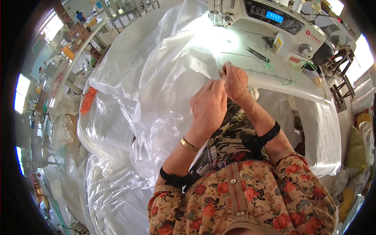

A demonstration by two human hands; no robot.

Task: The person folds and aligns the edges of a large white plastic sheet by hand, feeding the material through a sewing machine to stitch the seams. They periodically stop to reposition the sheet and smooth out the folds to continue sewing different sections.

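My left hand and my right hand meet at the front edge of the sewing table, fingers closed in a pinch. Between them they grip the edge of a large translucent white plastic sheet. The exact fold inside the fingertips is hidden. From there the sheet spreads left in big crumpled folds and hangs down beside my lap. Just beyond my hands stands a white sewing machine, its lamp shining brightly on the needle area. Its needle tip is lost in the glare.
Black tweezers lie on the table right of the needle area. Green thread trails over a ruler scale near the front edge. More white sheeting hangs at right. An orange bundle sits at left, near a long workbench.
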